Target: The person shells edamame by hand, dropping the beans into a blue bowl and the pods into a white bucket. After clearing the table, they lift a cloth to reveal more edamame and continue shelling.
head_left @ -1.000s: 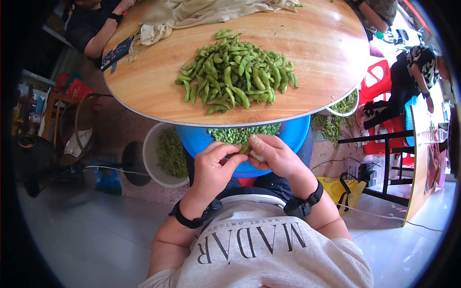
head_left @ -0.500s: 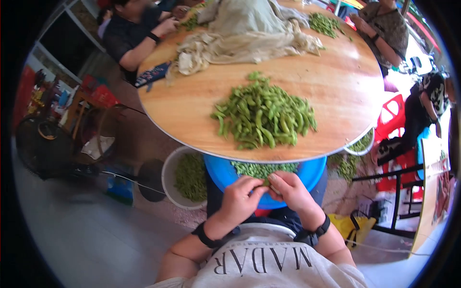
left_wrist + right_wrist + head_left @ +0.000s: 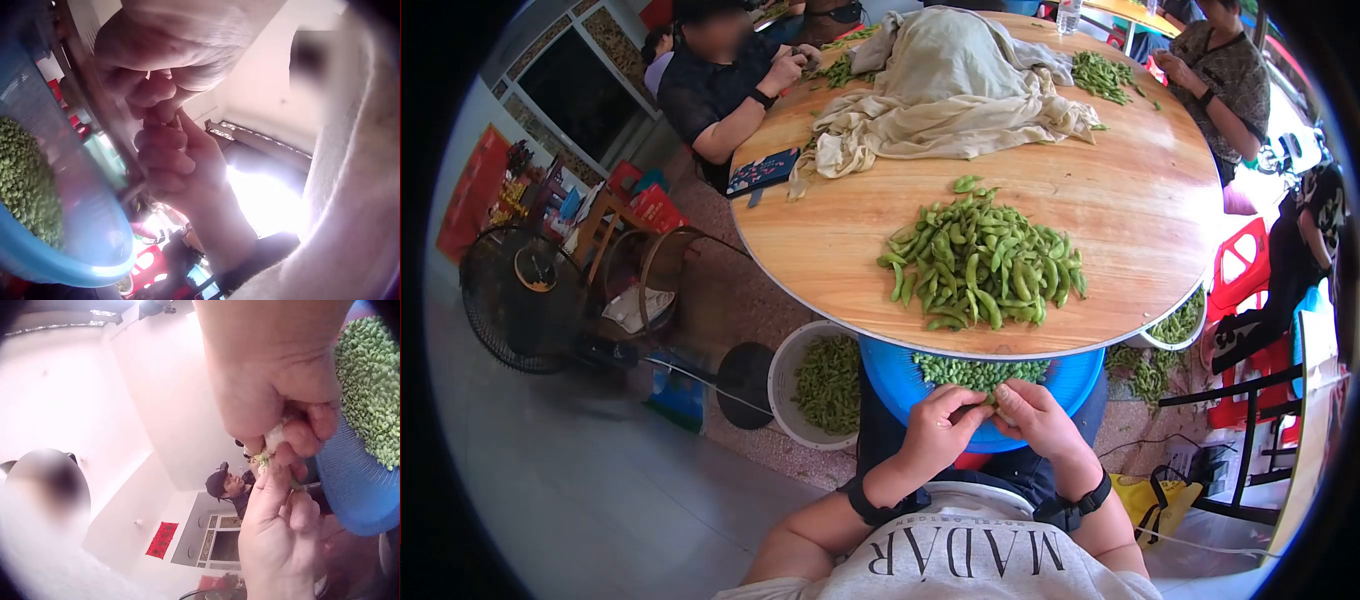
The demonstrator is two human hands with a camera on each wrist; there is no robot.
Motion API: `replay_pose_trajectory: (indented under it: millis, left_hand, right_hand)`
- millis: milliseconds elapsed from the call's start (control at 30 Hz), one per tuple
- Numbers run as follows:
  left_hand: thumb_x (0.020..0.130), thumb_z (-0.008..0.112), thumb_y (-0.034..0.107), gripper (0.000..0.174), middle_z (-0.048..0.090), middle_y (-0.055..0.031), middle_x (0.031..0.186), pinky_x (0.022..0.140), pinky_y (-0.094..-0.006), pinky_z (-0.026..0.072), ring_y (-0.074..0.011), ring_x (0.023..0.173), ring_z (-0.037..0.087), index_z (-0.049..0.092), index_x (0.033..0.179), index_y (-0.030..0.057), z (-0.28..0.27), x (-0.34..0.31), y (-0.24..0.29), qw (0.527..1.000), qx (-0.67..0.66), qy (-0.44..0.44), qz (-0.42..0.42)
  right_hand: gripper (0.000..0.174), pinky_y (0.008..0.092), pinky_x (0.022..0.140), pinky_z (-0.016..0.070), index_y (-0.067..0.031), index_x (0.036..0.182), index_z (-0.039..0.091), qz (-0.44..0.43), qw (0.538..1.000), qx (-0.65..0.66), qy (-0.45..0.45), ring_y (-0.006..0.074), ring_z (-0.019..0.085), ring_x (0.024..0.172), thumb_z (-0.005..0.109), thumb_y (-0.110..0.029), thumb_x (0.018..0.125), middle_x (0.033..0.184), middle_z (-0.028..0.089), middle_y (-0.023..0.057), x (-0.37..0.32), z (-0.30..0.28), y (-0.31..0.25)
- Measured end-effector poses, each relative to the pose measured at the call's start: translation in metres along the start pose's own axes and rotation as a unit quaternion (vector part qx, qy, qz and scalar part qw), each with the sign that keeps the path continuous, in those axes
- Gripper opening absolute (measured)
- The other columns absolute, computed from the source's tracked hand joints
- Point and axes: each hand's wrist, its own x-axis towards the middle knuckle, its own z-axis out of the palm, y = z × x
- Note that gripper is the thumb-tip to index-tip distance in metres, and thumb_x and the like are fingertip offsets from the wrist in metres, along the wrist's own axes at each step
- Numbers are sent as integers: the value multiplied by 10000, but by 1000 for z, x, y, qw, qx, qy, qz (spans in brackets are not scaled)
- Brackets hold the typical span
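Note:
Both hands meet over a blue basin (image 3: 887, 378) of shelled green soybeans (image 3: 980, 372). Between their fingertips is a soybean pod (image 3: 295, 485), mostly hidden by the fingers. My left hand (image 3: 940, 428) pinches one end of it between thumb and forefinger. My right hand (image 3: 1042, 425) presses its thumb against the other end, fingers curled beneath. Something white (image 3: 275, 435) shows among the right hand's fingers in the right wrist view. On the round wooden table (image 3: 820, 255) just ahead lies a heap of unshelled soybean pods (image 3: 990, 260).
Pale cloth (image 3: 950, 85) covers a mound farther back on the table. A white bucket (image 3: 778, 385) of pods stands left of the basin, another tub (image 3: 1200, 318) at the right. A black fan (image 3: 520, 300) is at far left. People sit around the table's far side.
The head view has tilted up, so the table and hands appear lower and farther right. Both hands stay together on the pod, which shows less between the fingers.

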Motion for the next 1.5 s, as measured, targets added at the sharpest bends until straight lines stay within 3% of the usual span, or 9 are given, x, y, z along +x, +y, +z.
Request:
replay_pose_trajectory:
  millis: [300, 400, 500, 900, 1000, 1167, 1333, 1433, 1500]
  left_hand:
    - [772, 633, 19, 98, 605, -62, 760, 550, -219, 453, -100, 636, 565, 608, 862, -12, 4, -2, -3, 996, -56, 16, -68]
    - [830, 598, 75, 85, 552, 28, 637, 451, -179, 369, -18, 551, 481, 611, 896, 22, 3, -1, -1, 976, -130, -10, -172]
    - [858, 567, 115, 98, 552, 24, 677, 434, -165, 318, -2, 528, 434, 603, 906, 37, 3, 2, 0, 959, -199, -26, -201]
    - [898, 471, 154, 120, 457, 31, 665, 489, -191, 296, -41, 569, 389, 505, 849, 50, 16, 5, -34, 974, -178, -21, -138]
    - [895, 484, 171, 153, 510, -5, 679, 514, -213, 363, -66, 575, 436, 523, 829, 39, 21, 8, -51, 943, -281, -10, -178]
    - [873, 539, 161, 141, 572, -22, 666, 430, -177, 359, -70, 479, 468, 595, 844, 35, 3, 23, -48, 869, -346, -94, -340]
    - [859, 547, 96, 117, 614, -60, 724, 429, -156, 368, -68, 510, 517, 597, 899, -1, -6, 27, -37, 879, -322, -93, -338]
    - [854, 554, 88, 106, 615, -57, 725, 429, -154, 368, -63, 517, 520, 599, 898, 3, 0, 26, -35, 902, -304, -54, -301]
    - [858, 533, 55, 84, 602, -38, 714, 452, -161, 375, -60, 522, 517, 593, 890, 5, 2, 27, -32, 932, -232, -45, -275]
  right_hand:
    - [306, 226, 463, 344, -26, 712, 509, -63, 990, -111, 57, 70, 412, 517, 459, -240, 926, 581, 479, -4, 7, 6, 12]
    - [293, 233, 468, 357, -21, 711, 509, -81, 985, -136, 73, 77, 435, 523, 467, -220, 921, 572, 487, 9, 9, 7, 15]
    - [284, 256, 450, 365, -14, 697, 501, -118, 975, -171, 84, 95, 445, 496, 481, -198, 913, 548, 492, 25, 10, 6, 19]
    - [223, 350, 465, 404, 11, 717, 514, -196, 936, -270, 112, 276, 502, 469, 523, -147, 875, 549, 508, 168, 18, 7, 30]
    - [215, 319, 472, 406, 7, 742, 535, -186, 946, -236, 125, 215, 503, 484, 522, -157, 881, 551, 508, 133, 20, 9, 31]
    - [257, 250, 512, 406, -6, 756, 562, -102, 982, -142, 74, 93, 477, 564, 504, -210, 902, 606, 520, 23, 23, -16, 41]
    - [309, 209, 482, 353, -24, 770, 555, -13, 1000, -18, 7, 71, 441, 538, 448, -267, 928, 602, 492, -6, 29, -33, 51]
    - [327, 203, 450, 286, -35, 794, 559, -25, 998, 58, -27, 61, 384, 513, 448, -311, 928, 608, 469, -20, 32, -36, 56]
    - [304, 206, 456, 303, -22, 838, 577, -23, 998, 44, 23, 60, 394, 516, 493, -305, 908, 608, 481, -22, 36, -37, 58]
